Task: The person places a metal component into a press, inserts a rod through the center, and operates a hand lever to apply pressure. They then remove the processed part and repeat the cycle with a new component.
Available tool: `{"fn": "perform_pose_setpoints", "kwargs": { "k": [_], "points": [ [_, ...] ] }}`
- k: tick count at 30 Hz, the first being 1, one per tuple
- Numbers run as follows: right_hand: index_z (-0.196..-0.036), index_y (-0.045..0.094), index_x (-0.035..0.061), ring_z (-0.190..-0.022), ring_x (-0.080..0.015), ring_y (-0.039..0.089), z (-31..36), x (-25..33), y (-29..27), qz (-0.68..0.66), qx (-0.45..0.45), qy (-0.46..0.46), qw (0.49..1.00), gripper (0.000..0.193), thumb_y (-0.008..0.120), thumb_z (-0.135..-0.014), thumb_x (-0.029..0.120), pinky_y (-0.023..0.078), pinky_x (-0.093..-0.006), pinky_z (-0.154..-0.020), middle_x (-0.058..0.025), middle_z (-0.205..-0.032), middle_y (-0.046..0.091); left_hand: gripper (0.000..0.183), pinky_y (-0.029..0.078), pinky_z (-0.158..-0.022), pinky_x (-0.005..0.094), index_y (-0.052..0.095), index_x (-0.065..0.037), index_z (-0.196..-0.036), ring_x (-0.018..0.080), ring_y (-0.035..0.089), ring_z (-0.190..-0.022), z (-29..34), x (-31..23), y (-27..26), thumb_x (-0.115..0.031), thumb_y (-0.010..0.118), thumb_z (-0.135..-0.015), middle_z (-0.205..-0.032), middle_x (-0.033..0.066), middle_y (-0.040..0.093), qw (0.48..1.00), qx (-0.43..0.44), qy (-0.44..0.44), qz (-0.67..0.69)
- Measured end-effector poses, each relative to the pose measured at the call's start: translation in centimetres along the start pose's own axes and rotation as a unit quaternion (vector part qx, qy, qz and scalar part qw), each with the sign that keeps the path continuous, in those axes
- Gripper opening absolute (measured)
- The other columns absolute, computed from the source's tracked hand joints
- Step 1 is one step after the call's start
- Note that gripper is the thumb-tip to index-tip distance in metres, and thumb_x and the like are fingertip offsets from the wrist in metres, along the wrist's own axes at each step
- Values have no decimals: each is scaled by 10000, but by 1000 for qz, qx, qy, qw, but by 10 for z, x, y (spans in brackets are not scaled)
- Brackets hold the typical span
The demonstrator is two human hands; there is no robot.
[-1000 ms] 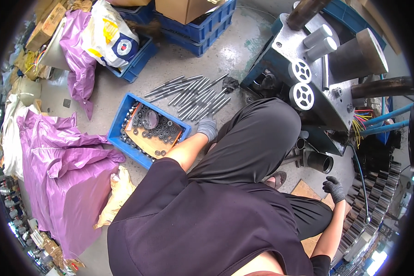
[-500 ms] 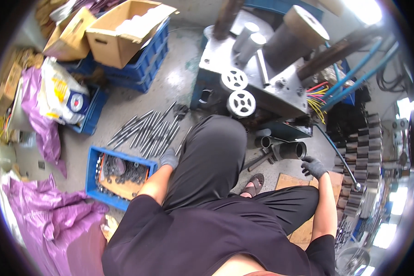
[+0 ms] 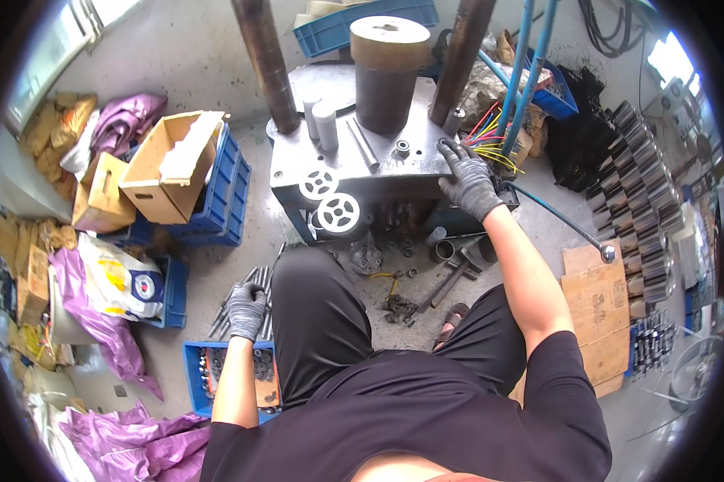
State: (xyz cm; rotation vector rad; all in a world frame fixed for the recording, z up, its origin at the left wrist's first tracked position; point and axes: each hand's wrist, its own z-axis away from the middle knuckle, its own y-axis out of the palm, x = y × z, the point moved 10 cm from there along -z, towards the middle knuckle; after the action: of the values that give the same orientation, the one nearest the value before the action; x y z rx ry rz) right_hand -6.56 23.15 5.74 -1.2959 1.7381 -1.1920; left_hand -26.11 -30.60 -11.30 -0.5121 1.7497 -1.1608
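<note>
My left hand (image 3: 245,310), in a grey knit glove, is at a pile of slim metal rods (image 3: 220,322) on the floor. Its fingers curl inward, and what they hold, if anything, is hidden. My right hand (image 3: 471,186), gloved too, reaches to the right front corner of the steel machine table (image 3: 378,167), fingers stretched over the edge. On the tabletop are a small metal ring (image 3: 403,148), a loose metal bar (image 3: 363,143), two grey cylinders (image 3: 325,127) and a thick dark upright cylinder (image 3: 384,92). Two white spoked wheels (image 3: 339,213) sit at the table's front.
A blue crate (image 3: 193,377) of small dark parts stands by my left forearm. Stacked blue crates (image 3: 232,193) with a cardboard box (image 3: 167,177) are farther left. A hammer (image 3: 450,277) lies between my feet and the machine. Metal cylinders (image 3: 639,201) stand stacked at right, beside flat cardboard (image 3: 595,321).
My right hand has risen from beside my right knee to the machine table's corner. The left has moved from beside my knee to the rods. The view has swung toward the machine.
</note>
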Motion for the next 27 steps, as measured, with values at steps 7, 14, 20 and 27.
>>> {"fn": "perform_pose_setpoints", "kwargs": {
  "k": [7,14,20,27],
  "points": [
    [-1384,609,131,-1268,-394,587,-12,3,11,8,40,29,999,600,739,-804,209,466,-542,-1085,-167,-1372,610,263,530,-887,293,699,-35,-1202,156,643,-962,-29,-130,-193,55,663,-958,-1067,53,645,942,-203,136,230],
    [-1039,728,86,-884,-324,683,19,-6,-42,-180,-157,36,970,213,710,-832,41,563,-419,-816,-151,-944,667,417,570,-983,428,631,1,-1314,263,703,-1091,-116,-210,-260,-349,590,-1091,-1215,165,706,730,-269,195,597],
    [-1199,652,56,-945,-261,749,59,-44,-23,-811,-88,292,500,199,624,-1005,16,651,-400,-805,-112,-1089,729,196,631,-834,452,646,-50,-978,274,744,-919,-90,-393,-21,-234,710,-1004,-965,131,723,564,174,-54,806],
    [-1283,619,37,-1061,-347,738,97,-26,-43,-867,-69,304,389,278,594,-1055,194,617,-515,-932,-157,-1177,717,191,549,-551,290,619,-36,-1061,121,607,-580,6,-446,77,-219,666,-1034,-729,39,600,782,375,67,493]
  ]
}}
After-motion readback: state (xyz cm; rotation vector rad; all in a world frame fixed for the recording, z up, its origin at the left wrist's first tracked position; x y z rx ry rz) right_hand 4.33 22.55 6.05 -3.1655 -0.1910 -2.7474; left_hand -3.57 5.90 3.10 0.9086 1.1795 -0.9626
